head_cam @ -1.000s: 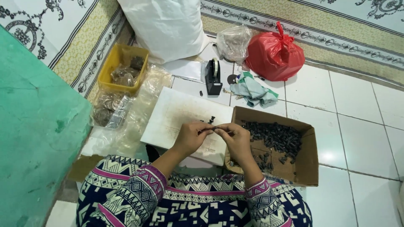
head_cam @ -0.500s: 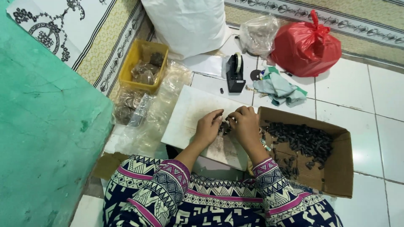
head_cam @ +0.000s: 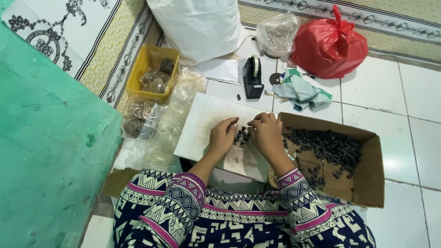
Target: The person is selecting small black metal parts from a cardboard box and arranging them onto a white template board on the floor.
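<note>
the left hand [head_cam: 223, 137] and the right hand [head_cam: 266, 133] met over a white board [head_cam: 204, 121] that lay on the tiled floor [head_cam: 367, 87]. between them sat a few small dark parts [head_cam: 242, 136]; both hands' fingers were curled narrow and pinched around these parts, though how many each one held could not be told. the parts rested just above the board's middle, right at the fingertips. just to the right, touching the board's edge, stood an open cardboard box [head_cam: 374, 156] with a heap of the same dark pieces [head_cam: 328, 147] inside. beyond the board stood a black tape dispenser [head_cam: 252, 78], with a crumpled green-and-white cloth [head_cam: 301, 92] beside it and a tied red plastic bag [head_cam: 328, 46] further back. to the left, a yellow tray [head_cam: 140, 69] held bagged items, with clear plastic bags [head_cam: 172, 115] spread near it.
</note>
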